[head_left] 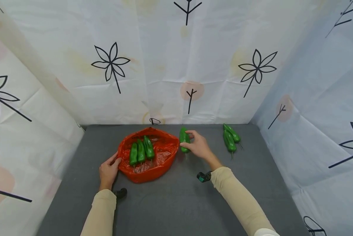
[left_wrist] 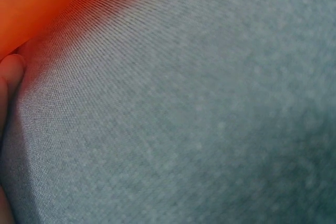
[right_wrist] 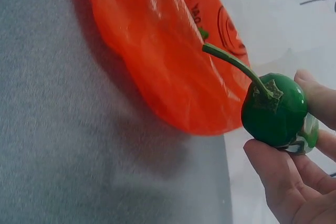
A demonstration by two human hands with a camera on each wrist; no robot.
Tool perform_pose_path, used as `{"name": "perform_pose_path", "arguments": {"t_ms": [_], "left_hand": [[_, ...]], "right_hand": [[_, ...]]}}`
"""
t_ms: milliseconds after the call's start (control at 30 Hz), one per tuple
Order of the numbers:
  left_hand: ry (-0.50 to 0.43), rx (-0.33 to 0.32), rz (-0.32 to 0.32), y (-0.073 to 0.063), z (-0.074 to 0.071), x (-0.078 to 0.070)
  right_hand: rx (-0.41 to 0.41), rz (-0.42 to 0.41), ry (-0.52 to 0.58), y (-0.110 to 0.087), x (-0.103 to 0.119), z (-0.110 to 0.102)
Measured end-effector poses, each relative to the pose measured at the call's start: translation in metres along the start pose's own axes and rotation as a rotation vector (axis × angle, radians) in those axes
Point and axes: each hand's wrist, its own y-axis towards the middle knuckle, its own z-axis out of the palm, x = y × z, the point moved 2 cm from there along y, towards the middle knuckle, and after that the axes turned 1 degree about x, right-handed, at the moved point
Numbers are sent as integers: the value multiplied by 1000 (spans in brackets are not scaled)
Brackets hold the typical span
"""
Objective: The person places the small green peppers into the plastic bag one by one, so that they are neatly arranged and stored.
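A red plastic bag (head_left: 164, 154) lies spread open on the dark table, with three green peppers (head_left: 141, 151) side by side inside it. My left hand (head_left: 107, 170) holds the bag's left edge between thumb and fingers; the left wrist view catches only the fingertips beside the bag (left_wrist: 37, 3). Just off the bag's right rim, my right hand (head_left: 198, 146) pinches another green pepper (head_left: 183, 139) between thumb and fingers. In the right wrist view this pepper (right_wrist: 275, 111) has its stem pointing toward the bag (right_wrist: 157, 61).
Two more green peppers (head_left: 229, 141) lie together at the back right of the grey table (head_left: 170, 209). White cloth with printed leaves and twigs (head_left: 164, 65) rises behind the table and along both sides.
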Motion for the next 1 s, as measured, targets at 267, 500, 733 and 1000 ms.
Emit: {"name": "perform_pose_path", "arguments": {"t_ms": [267, 500, 733, 1000], "left_hand": [[-1, 24, -12, 2, 0, 1], [4, 31, -19, 2, 0, 1], [2, 23, -1, 1, -1, 0], [7, 17, -10, 1, 1, 1]], "right_hand": [[33, 5, 64, 2, 16, 10], [43, -19, 63, 10, 31, 21], [55, -56, 34, 17, 44, 30], [49, -73, 39, 27, 54, 40]]}}
